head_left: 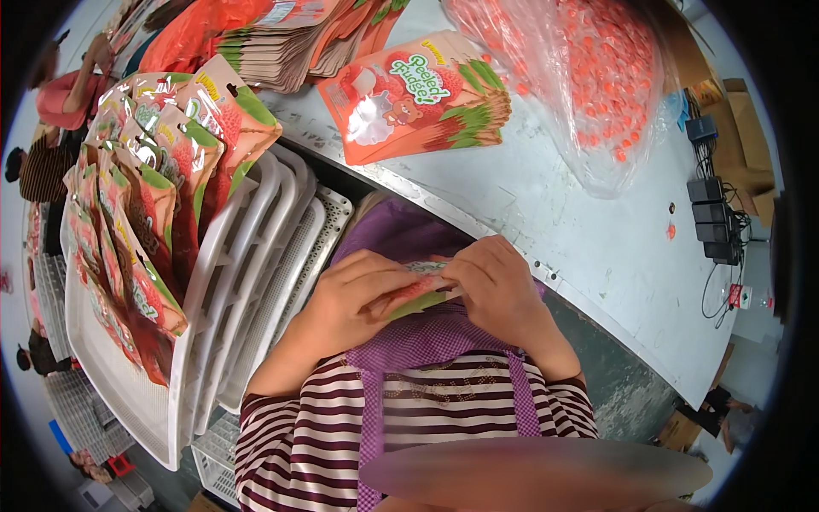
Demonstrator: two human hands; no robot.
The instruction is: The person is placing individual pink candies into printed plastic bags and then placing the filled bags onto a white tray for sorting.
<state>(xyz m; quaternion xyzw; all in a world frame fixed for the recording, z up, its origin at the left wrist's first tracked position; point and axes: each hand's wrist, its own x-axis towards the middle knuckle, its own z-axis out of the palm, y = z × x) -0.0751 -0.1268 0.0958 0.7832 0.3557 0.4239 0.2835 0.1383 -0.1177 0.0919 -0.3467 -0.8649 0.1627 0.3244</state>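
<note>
Closest to the lens: a blurred rounded shape (pixel 536 474) at the lower edge; can't tell what it is from my end. Beyond it, striped shirt (pixel 444 401) and purple checked apron (pixel 426 337).

Red-and-green printed pouch (pixel 418 299) is up in front of the apron, off the worktop (pixel 546 222), just short of its edge. Grip: left hand (pixel 363 294) pinches one end, right hand (pixel 493 277) pinches the other, fingertips close together over it. Thumbs mostly hidden, so I can't call the exact contact or whether the mouth is open.

How I'd run it: anchor with the left, let the right do the fine work along the edge. Film looks glossy and likely slips, so light even pinch, no twist; a hard squeeze could crease it. I'd level the pouch and square both ends, and tip it toward the lens so I can see the edge.

Around it: fanned pouches (pixel 418 98) and clear bag of red pieces (pixel 597 94) on the worktop; plump pouches (pixel 141 213) heaped in the white tray (pixel 119 397) at left, well within arm's reach, I'd judge.
</note>
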